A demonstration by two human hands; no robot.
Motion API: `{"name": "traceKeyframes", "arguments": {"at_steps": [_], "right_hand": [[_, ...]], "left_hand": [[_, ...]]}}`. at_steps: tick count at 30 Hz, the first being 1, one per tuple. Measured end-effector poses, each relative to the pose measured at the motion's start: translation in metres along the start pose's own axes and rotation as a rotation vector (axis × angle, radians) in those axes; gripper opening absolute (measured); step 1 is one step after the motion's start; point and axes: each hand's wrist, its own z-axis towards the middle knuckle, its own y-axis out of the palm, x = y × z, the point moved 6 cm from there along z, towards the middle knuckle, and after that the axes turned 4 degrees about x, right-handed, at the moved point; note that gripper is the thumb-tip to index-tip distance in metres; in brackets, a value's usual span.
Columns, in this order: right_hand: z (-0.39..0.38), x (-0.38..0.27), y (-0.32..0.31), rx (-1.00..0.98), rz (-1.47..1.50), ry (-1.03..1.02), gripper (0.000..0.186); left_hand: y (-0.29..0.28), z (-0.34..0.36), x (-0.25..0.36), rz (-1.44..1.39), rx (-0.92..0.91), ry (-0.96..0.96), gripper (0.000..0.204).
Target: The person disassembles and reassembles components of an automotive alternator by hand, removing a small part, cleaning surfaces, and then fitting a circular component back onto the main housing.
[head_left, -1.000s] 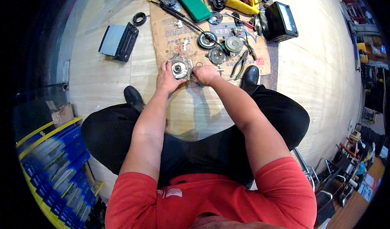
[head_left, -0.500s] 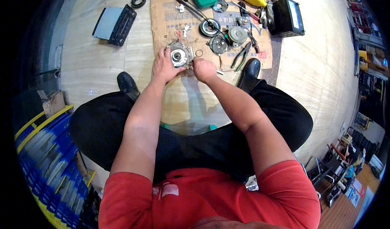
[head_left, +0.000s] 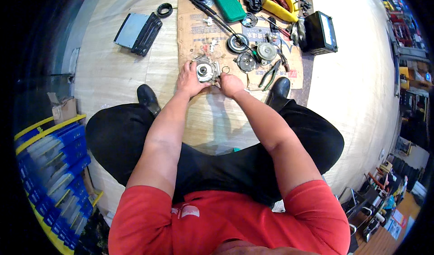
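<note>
Gripping a round metal part (head_left: 205, 70) between them, left hand (head_left: 190, 79) curls around its side; right hand (head_left: 230, 84) pinches its edge.

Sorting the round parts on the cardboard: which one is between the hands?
The silver round housing, gripped by the left hand and right hand; the other discs lie untouched farther right.
</note>
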Motion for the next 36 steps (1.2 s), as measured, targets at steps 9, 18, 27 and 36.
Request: {"name": "traceKeyframes", "arguments": {"at_steps": [9,18,27,36], "right_hand": [[0.024,0.030,-0.029,-0.004,0.153,-0.076,0.040],[0.051,0.018,-0.027,0.025,0.111,-0.140,0.036],[0.080,0.006,-0.019,-0.045,-0.130,-0.211,0.034],[0.077,-0.015,-0.043,-0.076,-0.361,-0.354,0.020]], "left_hand": [[0.011,0.000,-0.010,-0.026,-0.020,-0.041,0.102],[0.005,0.000,-0.007,-0.051,-0.037,-0.034,0.105],[0.024,0.001,-0.015,-0.067,-0.052,-0.095,0.109],[0.003,-0.003,-0.010,-0.087,-0.032,-0.023,0.108]]}}
